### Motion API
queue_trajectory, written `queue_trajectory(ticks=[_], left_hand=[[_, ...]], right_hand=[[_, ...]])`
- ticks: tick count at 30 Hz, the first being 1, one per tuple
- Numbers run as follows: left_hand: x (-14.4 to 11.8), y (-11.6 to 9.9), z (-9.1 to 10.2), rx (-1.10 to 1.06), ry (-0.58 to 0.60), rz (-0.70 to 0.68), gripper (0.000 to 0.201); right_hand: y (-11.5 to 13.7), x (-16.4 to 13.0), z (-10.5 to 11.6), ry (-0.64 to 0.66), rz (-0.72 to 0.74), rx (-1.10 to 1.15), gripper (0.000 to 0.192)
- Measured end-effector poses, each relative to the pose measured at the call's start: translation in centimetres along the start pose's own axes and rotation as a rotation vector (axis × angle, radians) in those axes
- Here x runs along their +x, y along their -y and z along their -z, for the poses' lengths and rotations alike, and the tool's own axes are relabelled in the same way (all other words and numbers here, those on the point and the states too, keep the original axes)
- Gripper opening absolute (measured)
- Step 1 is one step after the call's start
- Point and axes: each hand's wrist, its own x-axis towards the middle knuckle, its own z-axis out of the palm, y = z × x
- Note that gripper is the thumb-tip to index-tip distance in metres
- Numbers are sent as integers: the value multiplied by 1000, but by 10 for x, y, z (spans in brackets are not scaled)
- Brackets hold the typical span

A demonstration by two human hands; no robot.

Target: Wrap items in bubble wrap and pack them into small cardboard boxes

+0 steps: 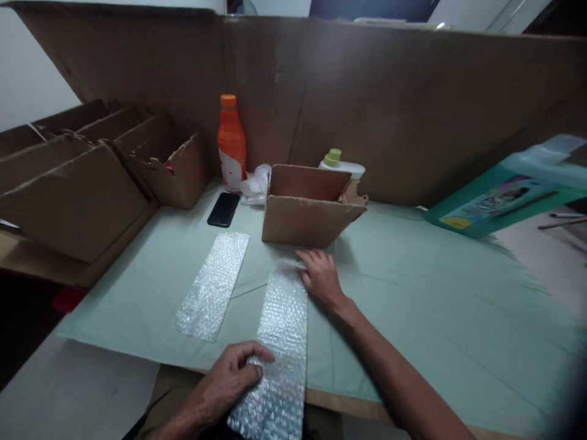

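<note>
A long strip of bubble wrap (283, 318) runs over the table's front edge toward me. My left hand (229, 379) pinches its left side near that edge, thumb and forefinger on the strip. At the far end, my right hand (321, 275) has its fingers closed on the strip's edge, which is slightly lifted and blurred. A second bubble wrap strip (214, 284) lies flat to the left. Just beyond my right hand stands an open cardboard box (307, 220); its inside bottom is hidden.
A black phone (224, 209), an orange bottle (232, 143) and crumpled clear plastic (257, 183) sit at the back. Cardboard boxes (77, 195) stand on the left. A white bottle with a green cap (334, 157) is behind the box. A green liquid jug (495, 189) is at right.
</note>
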Motion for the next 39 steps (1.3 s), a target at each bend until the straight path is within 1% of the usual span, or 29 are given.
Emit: queue_trajectory(ticks=[2,4,6,8,10,12,14,18,20,21,23,25,27,28,30,31,32,33,34,35,37,38,39], left_hand=[[0,8,-3,-18,11,-1,43],[1,15,-5,-37,21,-13,42],[3,18,-5,-66,53,-38,44],[6,17,-4,-92,87,-80,52],[8,13,-1,-91,86,-127,56],[10,9,3,-49,67,-147,50],[13,9,5,-3,53,-146,45],[17,22,3,49,52,-139,42],[19,31,2,60,53,-135,40],[19,34,2,47,52,-131,39],[19,38,1,-59,77,-108,42],[18,35,2,-259,129,-71,49],[16,26,2,-447,199,-44,57],[16,19,2,-501,227,-38,60],[18,6,1,-509,234,-51,64],[21,-1,0,-476,214,-61,64],[24,-6,0,-419,182,-74,62],[29,-11,-1,-330,145,-88,55],[33,-15,-1,-185,111,-107,48],[39,-18,0,-4,83,-129,42],[47,-23,2,366,26,-176,39],[50,-26,4,512,-7,-196,39],[52,-29,6,616,-48,-215,37]], right_hand=[[-14,13,-3,-48,-71,-9,46],[-24,19,0,-92,-118,-8,48],[-30,17,5,-109,-141,10,41],[-32,13,10,-96,-147,41,32],[-32,11,12,-57,-123,91,29],[-29,17,11,-5,-72,156,31],[-24,29,7,37,-29,218,36],[-14,61,-2,65,-45,306,41],[-12,70,-1,79,-56,348,44],[-13,70,1,88,-57,369,46],[-17,59,11,110,-60,409,49],[-23,30,28,145,-66,449,47],[-27,-13,49,230,-48,529,46],[-28,-36,59,291,-33,578,48],[-22,-81,74,424,-7,675,60],[-16,-99,77,473,-12,715,69],[-8,-114,77,494,-36,742,79],[1,-124,73,483,-78,763,85],[11,-130,66,437,-136,778,85],[21,-132,57,364,-206,781,79],[38,-128,34,187,-338,737,57],[44,-123,23,111,-380,696,49],[48,-119,14,53,-401,647,46]])
